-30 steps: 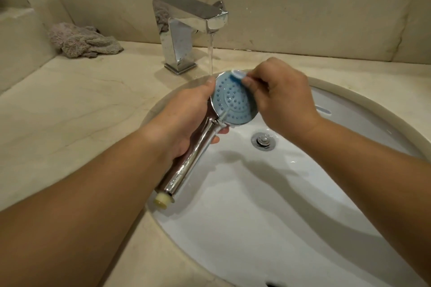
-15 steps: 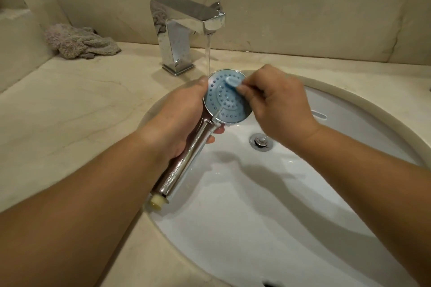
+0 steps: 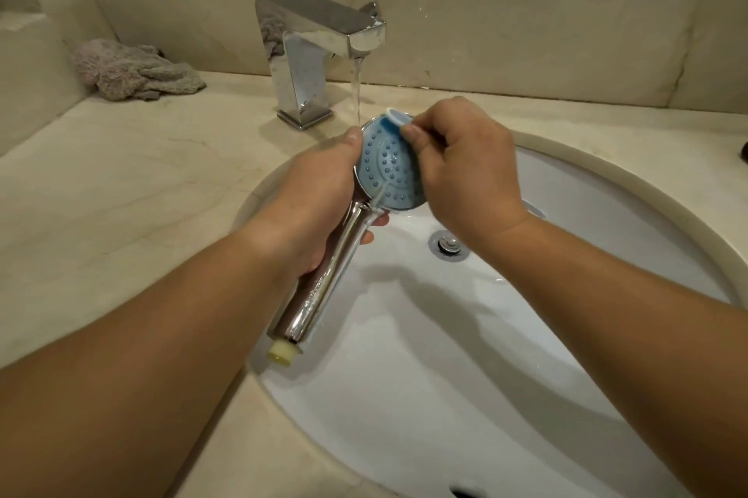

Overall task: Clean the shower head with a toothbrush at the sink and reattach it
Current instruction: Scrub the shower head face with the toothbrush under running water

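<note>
- I see my left hand wrapped around the chrome handle of the shower head, gripping it just below the round face, thumb up along the rim.
- The shower head hangs over the white sink basin, its pale blue nozzle face turned up toward me and its handle slanting down and back toward my left forearm, the yellowish threaded end sticking out below my left hand.
- My right hand is closed around a toothbrush; only its light blue and white head shows past my fingertips, lying against the far upper edge of the nozzle face. The toothbrush handle is hidden inside my fist.
- Both hands sit close together, the right one just beside the face of the shower head, covering its right edge.
- Beyond my hands, a square chrome faucet stands on the beige stone worktop, and a thin stream of water falls from its spout to the far rim of the shower head.
- Below my right hand, the metal drain sits in the bottom of the basin.
- Far off to the left of my left hand, a crumpled grey cloth lies on the worktop against the wall.
</note>
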Motion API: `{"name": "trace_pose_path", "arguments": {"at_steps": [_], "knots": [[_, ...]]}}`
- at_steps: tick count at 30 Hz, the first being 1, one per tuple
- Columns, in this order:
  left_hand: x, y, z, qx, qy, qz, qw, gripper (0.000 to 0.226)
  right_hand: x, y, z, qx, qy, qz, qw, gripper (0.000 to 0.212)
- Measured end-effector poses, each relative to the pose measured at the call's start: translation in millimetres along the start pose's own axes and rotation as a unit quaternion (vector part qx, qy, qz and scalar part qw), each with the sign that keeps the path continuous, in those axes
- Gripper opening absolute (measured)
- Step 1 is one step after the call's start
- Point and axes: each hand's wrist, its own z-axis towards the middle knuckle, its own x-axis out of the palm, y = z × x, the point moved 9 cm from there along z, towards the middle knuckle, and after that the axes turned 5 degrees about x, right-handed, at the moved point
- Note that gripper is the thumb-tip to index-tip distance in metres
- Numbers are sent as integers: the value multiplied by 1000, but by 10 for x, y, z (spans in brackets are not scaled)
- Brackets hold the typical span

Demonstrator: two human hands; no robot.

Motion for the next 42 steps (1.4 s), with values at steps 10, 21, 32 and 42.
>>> {"name": "trace_pose_path", "arguments": {"at_steps": [10,21,32,42], "knots": [[-57,-21,13,11,-19,-6,1000,43,-55,-80,25,20,-7,8,1000,19],[-100,-49,33,11,-18,-4,1000,47,-81,-99,15,-8,4,9,1000,17],[-122,-44,63,16,-4,-1,1000,49,-139,-45,-102,-98,-18,-21,995,18],[-153,-43,86,11,-6,-10,1000,49,-37,46,-383,-198,16,-41,979,20]]}}
